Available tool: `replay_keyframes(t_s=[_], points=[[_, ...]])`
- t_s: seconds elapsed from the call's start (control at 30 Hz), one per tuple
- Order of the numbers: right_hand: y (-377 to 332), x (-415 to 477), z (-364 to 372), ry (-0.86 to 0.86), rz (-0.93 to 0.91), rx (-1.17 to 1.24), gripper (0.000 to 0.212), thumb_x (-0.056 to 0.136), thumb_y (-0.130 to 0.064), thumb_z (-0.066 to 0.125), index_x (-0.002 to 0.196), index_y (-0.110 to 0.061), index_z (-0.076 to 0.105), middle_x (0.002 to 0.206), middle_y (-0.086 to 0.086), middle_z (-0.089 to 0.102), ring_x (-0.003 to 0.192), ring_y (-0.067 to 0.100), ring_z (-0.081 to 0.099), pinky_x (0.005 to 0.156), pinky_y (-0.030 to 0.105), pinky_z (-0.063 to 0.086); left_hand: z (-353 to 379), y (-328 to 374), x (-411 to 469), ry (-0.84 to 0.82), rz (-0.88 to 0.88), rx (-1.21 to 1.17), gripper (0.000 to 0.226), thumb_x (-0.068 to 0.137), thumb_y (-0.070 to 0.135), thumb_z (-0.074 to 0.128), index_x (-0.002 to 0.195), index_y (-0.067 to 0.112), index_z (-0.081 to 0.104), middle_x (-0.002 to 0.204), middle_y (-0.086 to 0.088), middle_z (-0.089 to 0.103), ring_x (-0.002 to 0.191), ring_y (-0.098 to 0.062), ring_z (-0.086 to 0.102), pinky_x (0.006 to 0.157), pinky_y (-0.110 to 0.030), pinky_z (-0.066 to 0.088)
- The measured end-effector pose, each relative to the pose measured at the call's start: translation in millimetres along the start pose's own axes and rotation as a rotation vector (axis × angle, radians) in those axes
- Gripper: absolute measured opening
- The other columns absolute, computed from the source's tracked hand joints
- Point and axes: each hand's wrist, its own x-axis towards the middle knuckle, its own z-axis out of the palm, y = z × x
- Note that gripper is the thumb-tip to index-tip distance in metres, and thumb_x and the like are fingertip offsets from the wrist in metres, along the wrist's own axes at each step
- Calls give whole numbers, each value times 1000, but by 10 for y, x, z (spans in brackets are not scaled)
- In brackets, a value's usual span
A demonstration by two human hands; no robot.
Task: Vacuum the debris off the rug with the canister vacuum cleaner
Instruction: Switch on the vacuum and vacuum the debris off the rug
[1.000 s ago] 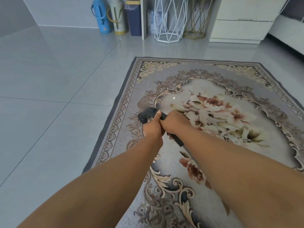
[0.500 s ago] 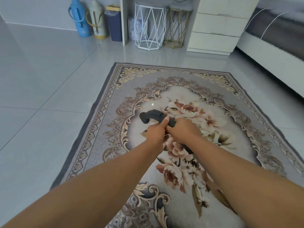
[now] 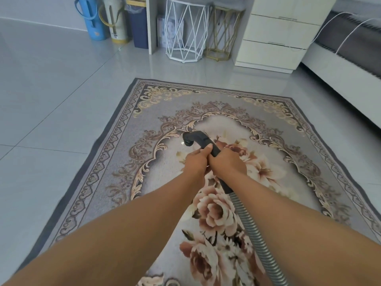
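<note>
A grey floral rug lies on the tiled floor. Both hands grip the black curved vacuum handle over the rug's middle. My left hand wraps it from the left and my right hand from the right, just behind. The handle's round open end points down, close above a tiny white speck of debris. A ribbed grey hose runs back from the handle toward the lower right. The canister is out of view.
Along the far wall stand a blue jug, a cream flask, a dark bin, a white wire stand and a gold wire stand. A white drawer unit and a bed border the right.
The view has shifted forward and to the right along the rug. The handle end now sits nearly over the white speck. Both hands keep the same grip.
</note>
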Motion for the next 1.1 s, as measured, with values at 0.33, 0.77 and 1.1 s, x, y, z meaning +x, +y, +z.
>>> replay_keyframes(t_s=[0.33, 0.77, 1.1], points=[[-137, 662, -154, -209, -29, 38, 43, 93, -49, 45, 91, -10, 61, 86, 8, 68, 49, 17, 63, 50, 25, 47, 306, 44, 478, 154, 53, -101, 17, 90, 27, 67, 81, 13, 66, 89, -10, 70, 80, -23, 65, 82, -40, 55], [637, 352, -432, -341, -40, 125, 44, 93, -47, 50, 81, -7, 65, 62, 5, 67, 46, 20, 61, 49, 27, 52, 710, -626, 51, 149, 52, -20, 47, 94, 41, 55, 133, 15, 54, 122, -7, 64, 109, -25, 62, 81, -33, 53], [1025, 46, -759, -433, -26, 46, 45, 88, -52, 57, 95, -10, 70, 76, 9, 72, 57, 19, 62, 55, 27, 51, 904, -902, -333, 137, -28, 90, 45, 90, 37, 55, 122, 6, 50, 101, -12, 59, 94, -31, 59, 84, -43, 50]])
